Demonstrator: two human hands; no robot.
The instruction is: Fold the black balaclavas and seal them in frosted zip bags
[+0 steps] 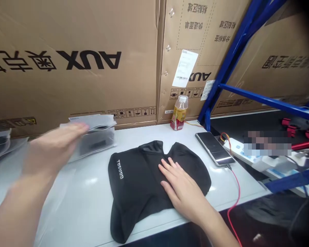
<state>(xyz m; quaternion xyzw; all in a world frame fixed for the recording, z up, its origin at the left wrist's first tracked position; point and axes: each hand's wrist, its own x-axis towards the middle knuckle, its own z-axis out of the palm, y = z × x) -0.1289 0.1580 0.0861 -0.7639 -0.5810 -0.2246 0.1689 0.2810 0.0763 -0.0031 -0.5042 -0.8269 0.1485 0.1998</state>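
One open right hand (181, 187) flat on black socks (136, 181), open left hand (55, 147) blurred near plastic bags (98, 137)

"AUX" is printed large and upside down in black on the cardboard carton (74, 31), and again on the adjoining carton (187, 44), above upside-down "快递面单". "TOSUDO" is printed in white on the black cloth (134, 192).

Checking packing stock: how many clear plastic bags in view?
2: one clear plastic bag just beyond the left hand, another at the view's left edge; more may be hidden beneath.
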